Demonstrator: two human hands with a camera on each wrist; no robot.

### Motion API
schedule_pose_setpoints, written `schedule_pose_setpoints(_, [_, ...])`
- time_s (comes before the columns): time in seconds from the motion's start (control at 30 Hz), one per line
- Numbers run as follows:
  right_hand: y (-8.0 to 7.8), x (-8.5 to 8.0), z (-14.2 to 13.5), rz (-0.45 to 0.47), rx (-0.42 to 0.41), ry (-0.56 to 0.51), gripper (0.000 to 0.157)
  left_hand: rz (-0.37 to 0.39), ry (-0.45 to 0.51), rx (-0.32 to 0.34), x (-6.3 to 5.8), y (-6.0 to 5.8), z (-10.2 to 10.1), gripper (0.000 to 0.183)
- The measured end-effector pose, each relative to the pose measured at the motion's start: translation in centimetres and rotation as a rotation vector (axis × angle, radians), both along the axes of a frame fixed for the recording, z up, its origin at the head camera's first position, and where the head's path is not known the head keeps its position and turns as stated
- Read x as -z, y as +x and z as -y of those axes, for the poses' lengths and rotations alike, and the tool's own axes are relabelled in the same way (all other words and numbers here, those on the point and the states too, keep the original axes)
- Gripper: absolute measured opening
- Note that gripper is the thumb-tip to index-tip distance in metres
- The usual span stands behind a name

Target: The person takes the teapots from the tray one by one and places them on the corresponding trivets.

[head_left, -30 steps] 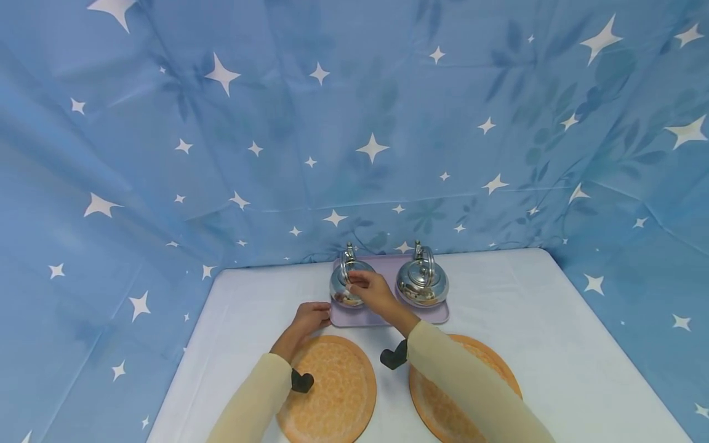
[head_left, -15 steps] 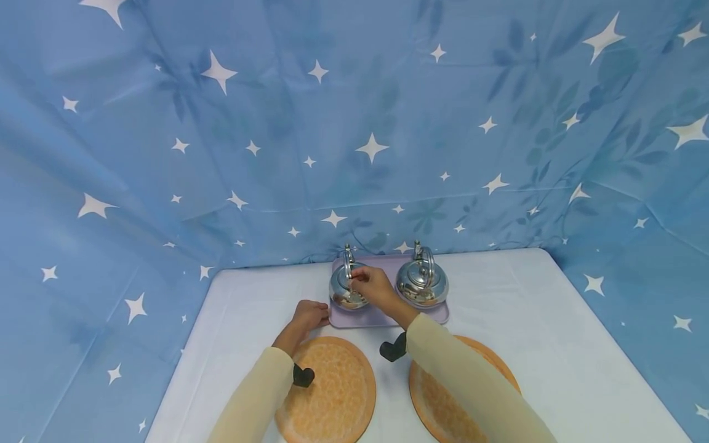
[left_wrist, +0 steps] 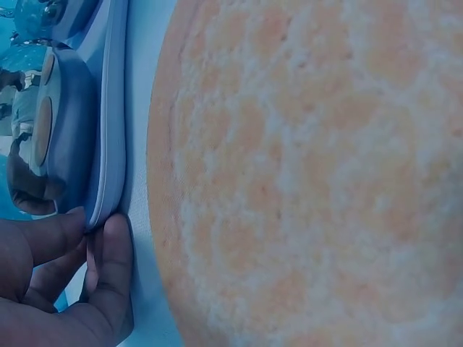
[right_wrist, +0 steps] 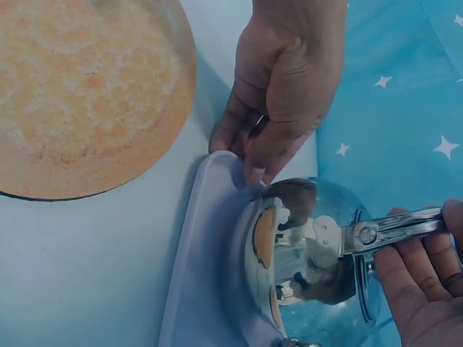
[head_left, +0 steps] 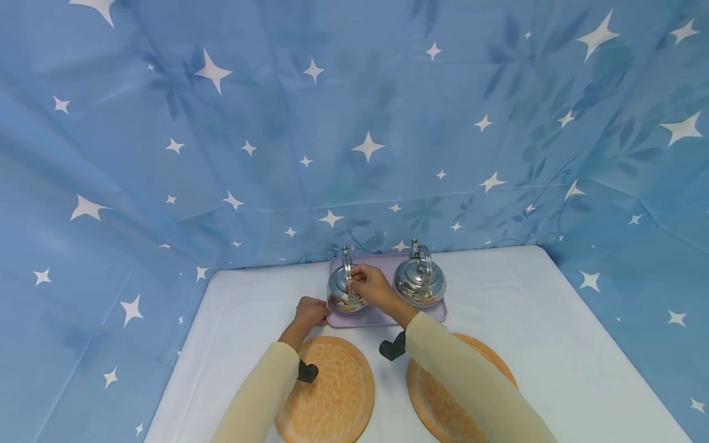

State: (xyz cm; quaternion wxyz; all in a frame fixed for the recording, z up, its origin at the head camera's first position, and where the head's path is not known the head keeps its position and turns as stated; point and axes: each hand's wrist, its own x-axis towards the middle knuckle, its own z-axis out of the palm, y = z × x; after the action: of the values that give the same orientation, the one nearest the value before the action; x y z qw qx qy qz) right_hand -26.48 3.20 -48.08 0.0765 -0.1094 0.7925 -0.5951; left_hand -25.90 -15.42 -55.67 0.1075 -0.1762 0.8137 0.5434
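Pinching the handle (right_wrist: 409, 224) of one kettle (head_left: 339, 294), the right hand (head_left: 372, 287) had thumb and fingers drawn close on the metal arch. Kettle stood at centre-bottom of the head view, on the left part of a lilac tray (head_left: 362, 319); its base looked seated, though any slight lift could not be told. Key relation: kettle body lay left of and under the grip, with the forearm slanting in from lower right. Handle stood upright, its arch running mostly up and down the frame.

Left hand (head_left: 312, 311), lower and farther left, pinched the tray's near left corner between thumb and fingertips, just beside the kettle. Right hand was nearer, being in contact. Second kettle (head_left: 418, 284) sat right of that wrist on the same tray, untouched; a round orange mat (head_left: 332, 387) lay below the tray.
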Motion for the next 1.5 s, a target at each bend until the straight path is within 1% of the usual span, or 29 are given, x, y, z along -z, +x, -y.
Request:
schedule_pose_setpoints(0.1, [0.2, -0.1, 0.1, -0.003, -0.011, -0.004, 0.011, 0.020, 0.017, -0.009, 0.1, -0.1, 0.1, 0.021])
schedule_pose_setpoints(0.23, [0.6, -0.4, 0.1, -0.011, -0.025, -0.023, 0.009, 0.066, 0.054, -0.010, 0.5, -0.8, 0.5, 0.022])
schedule_pose_setpoints(0.27, [0.7, -0.5, 0.1, -0.016, -0.033, -0.028, 0.009, 0.064, 0.069, 0.008, 0.6, -0.9, 0.7, 0.021])
schedule_pose_setpoints(0.33, [1.0, -0.6, 0.0, -0.023, -0.046, -0.036, 0.009, 0.088, 0.078, 0.016, 0.7, -1.2, 0.8, 0.023])
schedule_pose_setpoints(0.43, [1.3, -0.9, 0.0, -0.024, -0.055, -0.034, 0.008, 0.100, 0.095, 0.022, 0.6, -1.2, 0.9, 0.026])
schedule_pose_setpoints(0.5, [1.6, -1.1, 0.0, -0.020, -0.055, -0.030, 0.009, 0.111, 0.092, 0.005, 0.3, -1.0, 0.8, 0.028])
schedule_pose_setpoints(0.6, [2.0, -1.6, 0.0, -0.015, -0.050, -0.022, 0.010, 0.096, 0.092, 0.010, -0.1, -0.6, 0.6, 0.030])
schedule_pose_setpoints(0.67, [2.4, -1.9, 0.1, -0.016, -0.049, -0.022, 0.012, 0.084, 0.084, 0.024, -0.2, -0.5, 0.5, 0.030])
schedule_pose_setpoints(0.8, [3.3, -2.5, 0.1, -0.015, -0.075, -0.048, 0.013, 0.052, 0.062, 0.045, -0.3, -0.3, 0.5, 0.025])
schedule_pose_setpoints(0.87, [4.3, -3.7, 0.1, -0.022, -0.096, -0.056, 0.013, 0.027, 0.025, 0.054, -0.3, -0.3, 0.7, 0.023])
schedule_pose_setpoints(0.97, [5.3, -3.9, 0.2, -0.045, -0.134, -0.064, 0.012, -0.006, -0.055, 0.076, -0.3, -0.1, 1.0, 0.014])
schedule_pose_setpoints(1.03, [6.0, -4.0, 0.3, -0.054, -0.159, -0.049, 0.012, -0.043, -0.088, 0.080, -0.2, -0.1, 1.1, 0.014])
schedule_pose_setpoints(1.07, [6.1, -3.5, 0.3, -0.059, -0.173, -0.045, 0.012, -0.064, -0.100, 0.079, -0.2, 0.0, 1.1, 0.014])
schedule_pose_setpoints(1.1, [6.2, -3.1, 0.3, -0.058, -0.190, -0.038, 0.012, -0.078, -0.093, 0.070, -0.1, 0.0, 1.1, 0.014])
schedule_pose_setpoints(1.17, [6.9, -3.2, 0.3, -0.053, -0.215, -0.018, 0.013, -0.101, -0.074, 0.060, 0.1, -0.1, 1.1, 0.013])
schedule_pose_setpoints(1.2, [7.2, -3.2, 0.2, -0.049, -0.228, -0.017, 0.013, -0.111, -0.070, 0.060, 0.1, -0.1, 1.0, 0.015])
schedule_pose_setpoints(1.3, [8.0, -3.4, 0.2, -0.034, -0.252, -0.016, 0.013, -0.099, -0.071, 0.059, 0.2, -0.2, 0.9, 0.020])
schedule_pose_setpoints(1.5, [9.7, -3.9, 0.6, 0.015, -0.293, -0.036, 0.013, -0.070, -0.110, 0.078, 0.1, 0.0, 1.2, 0.024])
